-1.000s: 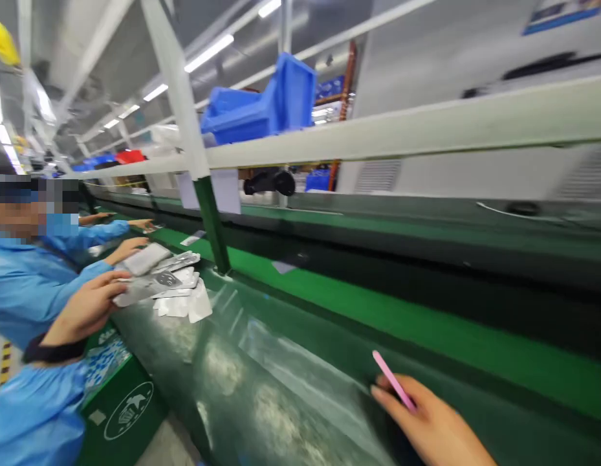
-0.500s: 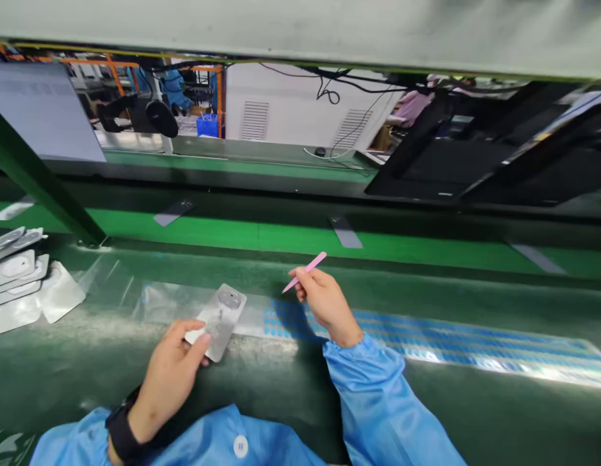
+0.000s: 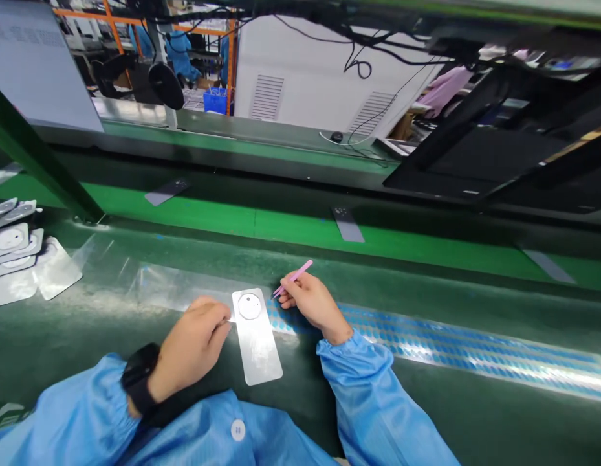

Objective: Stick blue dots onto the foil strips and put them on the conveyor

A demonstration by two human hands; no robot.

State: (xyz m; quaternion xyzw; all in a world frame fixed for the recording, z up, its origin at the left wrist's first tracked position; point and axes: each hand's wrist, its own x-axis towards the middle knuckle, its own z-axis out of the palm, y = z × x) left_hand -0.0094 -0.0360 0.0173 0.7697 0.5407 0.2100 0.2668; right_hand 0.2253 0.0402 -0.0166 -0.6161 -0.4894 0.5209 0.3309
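Observation:
A silver phone back cover (image 3: pixel 259 346) with a round camera area lies on the green work surface in front of me. My left hand (image 3: pixel 196 343) rests just left of it, fingers curled in and their tips mostly hidden. Pink tweezers (image 3: pixel 300 270) are pinched in my right hand (image 3: pixel 310 301), their points down near the cover's upper right edge. Under the right hand runs a long clear sheet (image 3: pixel 440 343) with rows of small blue round stickers. The cover lies over the left part of this sheet.
Several silver covers (image 3: pixel 11 249) are piled at the left. Beyond, grey phone-shaped panels (image 3: pixel 347 224) lie on a bright green belt (image 3: pixel 290 226). A slanted green post (image 3: pixel 43 155) stands at the left, and dark equipment (image 3: pixel 494 142) fills the far right.
The back cover has left my left hand and now lies flat, turned and further right. The tweezers have come down and left to the stickers. The view has tilted downward.

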